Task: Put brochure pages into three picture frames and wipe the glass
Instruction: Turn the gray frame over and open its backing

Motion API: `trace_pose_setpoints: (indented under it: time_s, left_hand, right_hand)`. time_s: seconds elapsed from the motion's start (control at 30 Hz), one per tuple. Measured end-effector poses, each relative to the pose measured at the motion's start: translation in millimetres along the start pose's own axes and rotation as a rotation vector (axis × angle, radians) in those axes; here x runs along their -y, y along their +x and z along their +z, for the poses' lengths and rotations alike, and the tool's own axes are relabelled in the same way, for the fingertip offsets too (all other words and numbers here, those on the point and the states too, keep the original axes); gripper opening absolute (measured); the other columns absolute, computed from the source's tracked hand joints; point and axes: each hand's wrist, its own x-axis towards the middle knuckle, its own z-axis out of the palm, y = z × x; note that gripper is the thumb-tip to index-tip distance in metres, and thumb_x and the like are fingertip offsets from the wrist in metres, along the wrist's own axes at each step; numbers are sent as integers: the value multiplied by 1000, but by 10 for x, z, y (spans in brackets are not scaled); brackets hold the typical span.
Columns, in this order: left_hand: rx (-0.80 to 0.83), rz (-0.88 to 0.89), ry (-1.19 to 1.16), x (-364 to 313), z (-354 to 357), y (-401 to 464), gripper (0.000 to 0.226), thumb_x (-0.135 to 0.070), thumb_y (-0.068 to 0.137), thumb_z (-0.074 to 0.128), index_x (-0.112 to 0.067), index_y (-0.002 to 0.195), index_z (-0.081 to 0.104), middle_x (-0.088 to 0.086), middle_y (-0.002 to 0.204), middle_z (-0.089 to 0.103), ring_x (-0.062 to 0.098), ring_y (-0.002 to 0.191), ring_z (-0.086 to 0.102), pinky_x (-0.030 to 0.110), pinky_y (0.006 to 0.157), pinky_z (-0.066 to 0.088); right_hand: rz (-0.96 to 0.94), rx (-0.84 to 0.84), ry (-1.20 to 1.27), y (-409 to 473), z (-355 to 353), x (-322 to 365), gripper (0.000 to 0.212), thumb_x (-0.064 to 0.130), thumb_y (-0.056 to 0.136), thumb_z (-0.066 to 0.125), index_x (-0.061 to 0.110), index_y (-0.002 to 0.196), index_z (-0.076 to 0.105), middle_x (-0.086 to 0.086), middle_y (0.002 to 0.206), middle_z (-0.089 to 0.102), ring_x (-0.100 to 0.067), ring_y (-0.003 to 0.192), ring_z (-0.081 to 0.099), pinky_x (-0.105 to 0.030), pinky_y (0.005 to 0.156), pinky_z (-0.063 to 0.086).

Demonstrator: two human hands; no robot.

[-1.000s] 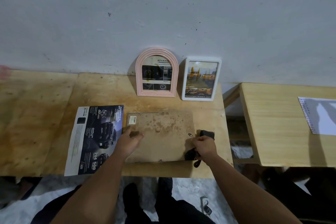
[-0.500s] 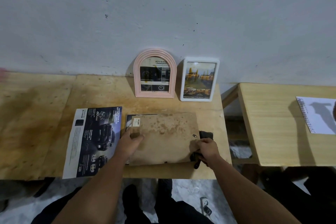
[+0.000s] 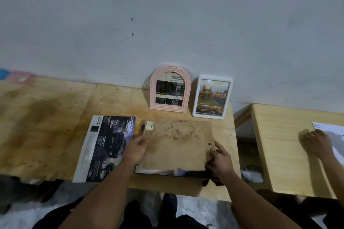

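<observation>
A stained brown backing board (image 3: 176, 143) lies over a black picture frame (image 3: 186, 174) that rests face down on the wooden table (image 3: 55, 126). My left hand (image 3: 135, 148) holds the board's left edge. My right hand (image 3: 220, 161) grips its right edge, with a dark cloth (image 3: 210, 180) under the palm. The board is lifted at the near side, showing a page beneath. A dark car brochure (image 3: 106, 147) lies to the left. At the wall stand a pink arched frame (image 3: 170, 88) and a white frame (image 3: 212, 96), both with pages in them.
Another person's hand (image 3: 314, 143) rests on a white sheet (image 3: 329, 134) on a second wooden table (image 3: 288, 145) at the right, across a gap. The table's front edge runs just below the frame. My legs show beneath.
The backing board has shifted away from me and come up off the frame, uncovering the frame's near edge. Another person's hand has come into view on the right table.
</observation>
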Motion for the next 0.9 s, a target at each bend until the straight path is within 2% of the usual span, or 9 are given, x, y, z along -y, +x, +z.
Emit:
trace_pose_setpoints:
  time_s: [0.07,0.17,0.3,0.4,0.5,0.6,0.67,0.77,0.9]
  left_hand:
    - [-43,3,-54,59,-155,-10,37,-22,107,56,-16,143,60,7,131,69,17,100,61,34,89,48]
    - [-89,-68,-166,173,-435,-3,28,-17,104,60,-17,131,66,1,121,66,23,110,64,44,99,53]
    - [-220,-149,-324,368,-900,100,13,-14,101,65,-22,109,70,11,126,68,31,114,64,50,105,52]
    - [-218,-179,-386,522,-1279,225,25,-22,103,61,-21,127,69,8,128,65,31,114,65,46,99,55]
    - [-250,-217,-422,629,-1617,446,38,-29,105,59,-17,141,63,8,139,61,28,113,63,43,89,54]
    - [-306,-212,-414,672,-1925,748,38,-26,105,59,-9,139,64,13,135,64,29,109,60,37,87,46]
    - [-305,-213,-419,691,-2104,978,38,-26,104,60,-6,135,66,14,126,67,29,103,61,36,85,45]
    - [-314,-217,-432,704,-2356,1373,34,-22,104,59,-4,131,68,17,124,67,26,99,57,35,84,41]
    - [-349,-208,-458,673,-2611,1828,49,-32,104,61,-8,146,56,16,146,57,35,127,56,35,94,41]
  right_hand:
    - [-21,36,-37,14,137,55,36,12,109,44,34,134,56,-7,123,63,-34,114,61,-52,80,61]
    - [-81,97,-152,8,421,121,34,7,106,49,29,132,56,-8,110,66,-35,96,67,-52,78,63]
    - [-139,286,-312,16,929,164,44,0,99,61,19,139,56,-14,107,72,-30,85,72,-39,71,63]
    - [-217,384,-387,70,1382,222,54,-12,96,57,10,145,49,-17,118,69,-7,77,73,-19,65,57]
    - [-228,421,-436,143,1876,231,57,-10,95,59,19,143,51,-24,113,73,-26,92,69,-41,81,59]
    - [-94,342,-351,296,2379,229,68,-20,90,58,17,147,50,-29,87,71,-33,66,64,-36,52,52]
    - [-32,294,-326,431,2717,255,73,-23,86,59,16,148,49,-30,91,70,-30,61,63,-32,46,49]
    - [31,243,-302,578,3205,288,56,-11,88,64,15,137,57,-24,86,69,-28,55,60,-30,45,45]
    - [73,164,-210,802,3741,370,27,3,92,66,14,117,69,-16,88,71,-31,69,66,-31,54,52]
